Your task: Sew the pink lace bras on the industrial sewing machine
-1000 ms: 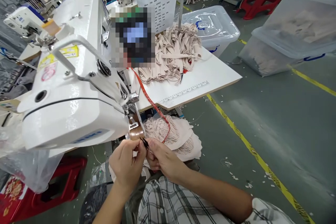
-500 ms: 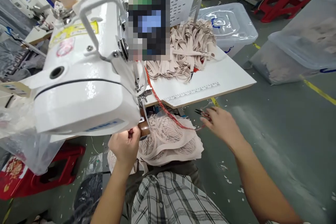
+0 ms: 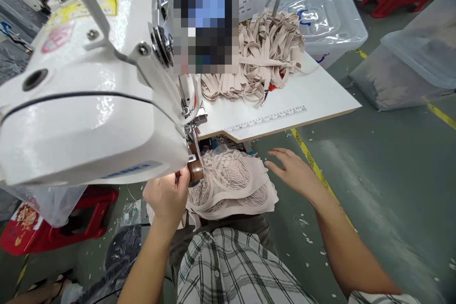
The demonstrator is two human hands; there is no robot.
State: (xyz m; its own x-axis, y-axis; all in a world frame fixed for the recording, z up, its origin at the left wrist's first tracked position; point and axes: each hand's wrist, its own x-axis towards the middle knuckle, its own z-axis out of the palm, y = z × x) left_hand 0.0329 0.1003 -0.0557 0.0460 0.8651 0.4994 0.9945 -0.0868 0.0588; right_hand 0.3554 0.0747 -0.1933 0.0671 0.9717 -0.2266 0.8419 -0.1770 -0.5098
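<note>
My left hand (image 3: 167, 197) is closed in a pinch under the head of a white sewing machine (image 3: 89, 137), right beside a brown rounded part (image 3: 195, 170) at the needle area. Whatever those fingers grip is hidden. Beige lace bra pieces (image 3: 231, 180) hang below the table edge, over my lap. To their right, my right hand (image 3: 290, 173) hovers with fingers stretched out and apart, and nothing shows in it.
A pile of beige straps (image 3: 267, 52) lies on the white table (image 3: 285, 121), behind a printed ruler (image 3: 267, 118). A lidded clear bin (image 3: 324, 19) stands behind it, another bin (image 3: 420, 61) at right. A red stool (image 3: 92, 221) is at lower left.
The thread snips seen in my right hand are gone from view, and its fingers are now spread. The red cord no longer stretches to that hand. My left hand stays by the machine.
</note>
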